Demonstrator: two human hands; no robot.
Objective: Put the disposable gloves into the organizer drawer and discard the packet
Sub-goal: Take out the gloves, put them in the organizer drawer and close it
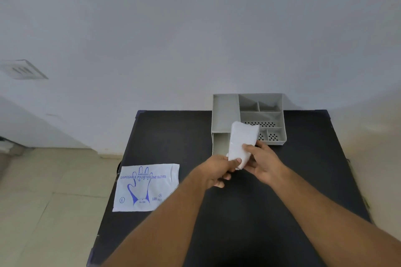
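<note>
So the stack of gloves (243, 143) is out of the packet, pinched at its near end by both hands: left hand (217, 172) with the thumb on top, right hand (263, 163) closed on the right edge. Its long axis runs away from the person, tilted a bit right, far end hanging over the grey organizer (225, 110). The pulled-out drawer (219, 143) sits just left of and under the stack, nearer the left hand, so I'd guess a short drop down-left does it. The flat packet (147, 186) lies well off to the left on the black tabletop (249, 212).
</note>
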